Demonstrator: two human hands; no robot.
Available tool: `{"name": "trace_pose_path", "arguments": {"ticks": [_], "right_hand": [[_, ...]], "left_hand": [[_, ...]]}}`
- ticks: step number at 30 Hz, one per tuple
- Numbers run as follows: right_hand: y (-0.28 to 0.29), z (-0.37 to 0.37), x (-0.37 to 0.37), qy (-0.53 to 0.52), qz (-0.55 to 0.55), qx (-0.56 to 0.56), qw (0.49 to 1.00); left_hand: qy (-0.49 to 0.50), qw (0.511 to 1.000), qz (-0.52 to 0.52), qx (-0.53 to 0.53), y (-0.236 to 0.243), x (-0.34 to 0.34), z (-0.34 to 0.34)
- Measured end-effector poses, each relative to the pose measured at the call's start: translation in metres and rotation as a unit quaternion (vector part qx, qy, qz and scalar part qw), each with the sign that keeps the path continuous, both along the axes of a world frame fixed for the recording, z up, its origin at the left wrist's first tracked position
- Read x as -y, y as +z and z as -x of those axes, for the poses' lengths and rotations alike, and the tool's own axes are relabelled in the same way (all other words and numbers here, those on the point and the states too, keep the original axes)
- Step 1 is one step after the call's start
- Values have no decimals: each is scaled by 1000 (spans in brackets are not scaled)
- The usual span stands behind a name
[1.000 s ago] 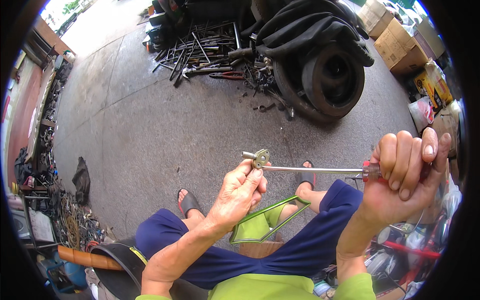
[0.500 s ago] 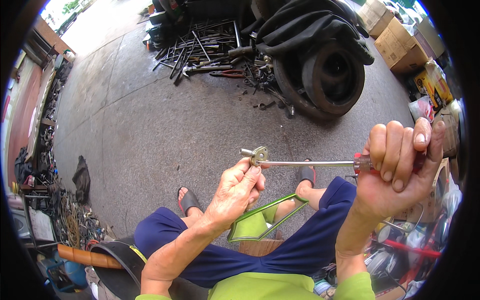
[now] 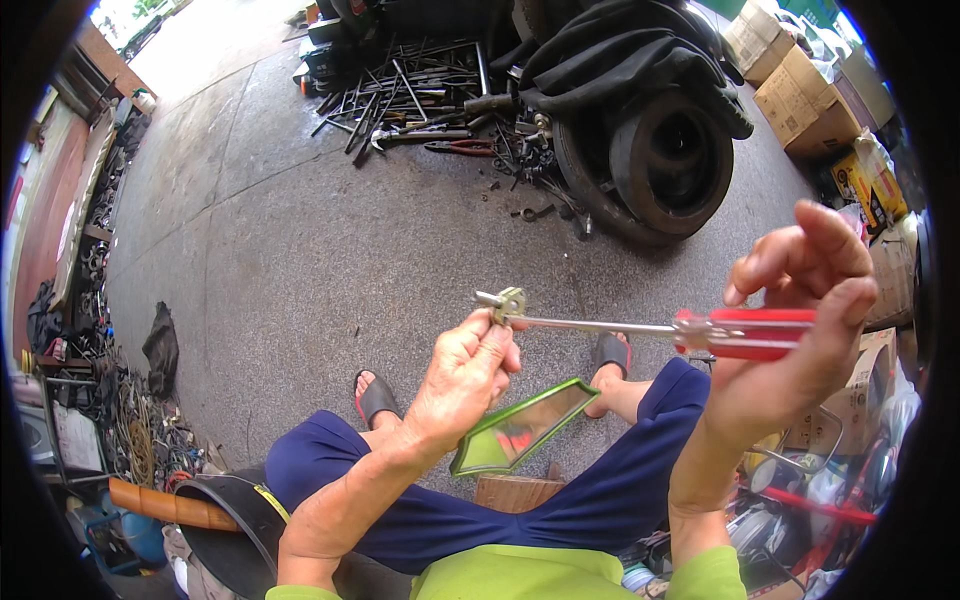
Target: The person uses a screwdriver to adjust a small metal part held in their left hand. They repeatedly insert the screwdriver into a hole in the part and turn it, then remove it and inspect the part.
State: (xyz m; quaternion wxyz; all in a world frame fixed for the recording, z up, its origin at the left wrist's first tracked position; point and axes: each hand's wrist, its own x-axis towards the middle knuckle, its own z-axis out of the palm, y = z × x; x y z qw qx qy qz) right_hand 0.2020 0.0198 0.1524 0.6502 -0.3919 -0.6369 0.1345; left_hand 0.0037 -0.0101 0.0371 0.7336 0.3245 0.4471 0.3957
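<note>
My left hand [image 3: 465,375] pinches a small brass-coloured metal bracket [image 3: 512,303] with a short metal stub on it. Against the bracket rests the tip of a screwdriver [image 3: 600,326], its shaft level and its clear red handle [image 3: 750,333] to the right. My right hand [image 3: 800,320] supports the handle's end between palm and thumb, its fingers loosened and lifted off the grip. Below my left hand hangs a green-framed angular mirror [image 3: 525,428], tilted, reflecting something green and red; whether it joins the bracket is hidden behind the hand.
Ahead lie a heap of hand tools [image 3: 410,95] and stacked tyres [image 3: 670,160] draped with black rubber. Cardboard boxes [image 3: 800,100] stand far right, with clutter along both sides. A black bucket-like container [image 3: 230,520] sits by my left knee, a wooden block [image 3: 515,493] between my legs.
My right fingers have uncurled from the screwdriver handle, baring more of it. The handle has shifted left and slightly down. My left hand has moved slightly left, and the mirror has turned.
</note>
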Motion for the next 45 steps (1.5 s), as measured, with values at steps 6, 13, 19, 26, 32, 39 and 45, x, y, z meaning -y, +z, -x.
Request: {"name": "trace_pose_path", "arguments": {"ticks": [6, 13, 19, 26, 32, 39, 45], "right_hand": [[16, 11, 15, -30, 120, 170, 978], [31, 4, 27, -11, 210, 196, 958], [27, 8, 28, -18, 206, 164, 964], [29, 12, 29, -14, 229, 126, 965], [31, -9, 30, -29, 59, 214, 975], [19, 0, 22, -17, 68, 183, 981], [20, 5, 21, -4, 85, 187, 979]], "left_hand": [[97, 995, -8, -17, 4, -10, 13], [109, 991, -45, -68, 10, -11, 15], [112, 991, -43, -57, 8, -9, 17], [107, 993, -32, -47, 11, -8, 20], [83, 994, 40, 52, 10, -17, 32], [82, 993, 44, 79, 18, -13, 28], [87, 990, 49, 95, 16, -12, 30]]}}
